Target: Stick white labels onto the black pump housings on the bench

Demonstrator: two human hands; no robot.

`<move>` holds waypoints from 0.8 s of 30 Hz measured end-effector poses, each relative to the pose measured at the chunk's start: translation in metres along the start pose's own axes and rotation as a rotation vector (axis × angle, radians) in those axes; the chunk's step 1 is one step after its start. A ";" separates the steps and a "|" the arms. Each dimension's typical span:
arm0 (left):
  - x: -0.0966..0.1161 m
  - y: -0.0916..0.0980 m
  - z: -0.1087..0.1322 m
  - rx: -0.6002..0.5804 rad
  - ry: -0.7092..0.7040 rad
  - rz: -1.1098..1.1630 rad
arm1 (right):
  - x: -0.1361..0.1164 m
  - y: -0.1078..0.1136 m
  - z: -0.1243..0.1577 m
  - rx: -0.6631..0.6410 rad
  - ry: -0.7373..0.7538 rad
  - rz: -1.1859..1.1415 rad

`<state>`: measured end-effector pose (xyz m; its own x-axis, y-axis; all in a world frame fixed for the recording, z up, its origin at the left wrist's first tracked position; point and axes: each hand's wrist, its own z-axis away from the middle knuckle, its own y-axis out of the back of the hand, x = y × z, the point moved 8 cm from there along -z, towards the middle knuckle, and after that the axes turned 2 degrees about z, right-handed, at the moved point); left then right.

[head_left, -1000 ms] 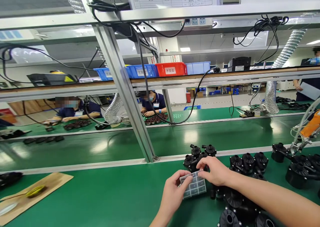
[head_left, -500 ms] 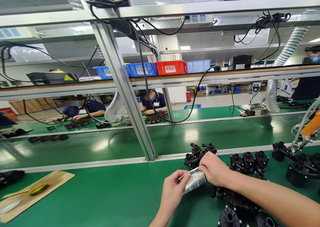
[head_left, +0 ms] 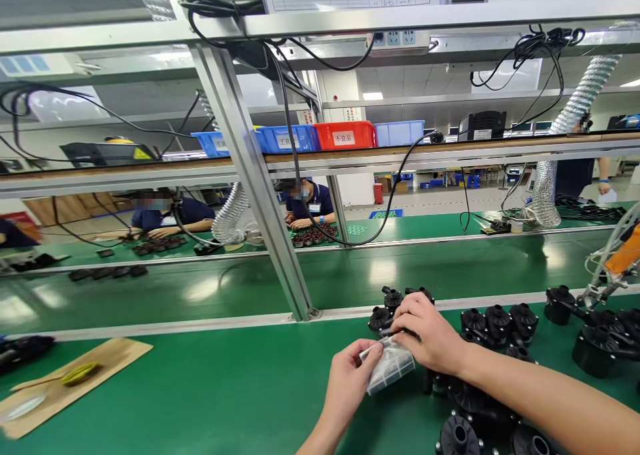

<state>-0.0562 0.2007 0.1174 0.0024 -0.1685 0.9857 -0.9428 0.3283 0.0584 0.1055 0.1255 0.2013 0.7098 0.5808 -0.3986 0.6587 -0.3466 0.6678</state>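
A curled, whitish sheet of labels [head_left: 393, 367] marked with a grid of lines is held over the green bench. My left hand [head_left: 353, 375] pinches its left edge between thumb and fingers. At the top right edge, my right hand [head_left: 430, 331] has its thumb on the sheet and its fingers bent over it; the fingertips are partly hidden. Black pump-like housings [head_left: 459, 435] with round spouts stand under and beside my right forearm. More of these black housings [head_left: 393, 299] sit just behind my hands.
Brown paper [head_left: 117, 356] with a yellow coil [head_left: 80, 373] lies at the left. A metal post [head_left: 255, 175] rises from the bench's back edge. An orange tool [head_left: 623, 251] with hoses is at the right. Co-workers [head_left: 313, 205] sit across the green belt [head_left: 345, 275].
My right hand's fingers have shifted slightly left along the sheet's top edge, and more of the sheet's face shows. The person standing at the far right has moved left.
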 end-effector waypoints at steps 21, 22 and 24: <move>0.000 0.000 0.003 0.033 -0.020 0.217 | 0.005 0.001 0.005 0.052 0.003 -0.057; 0.001 0.000 0.003 0.033 -0.024 0.211 | 0.004 0.000 0.005 0.052 0.013 -0.057; 0.000 0.000 0.003 0.033 -0.028 0.195 | 0.002 -0.001 0.005 0.057 0.041 -0.057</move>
<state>-0.0571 0.1980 0.1172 -0.1907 -0.1307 0.9729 -0.9349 0.3264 -0.1394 0.1078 0.1238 0.1969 0.6607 0.6301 -0.4080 0.7115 -0.3525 0.6078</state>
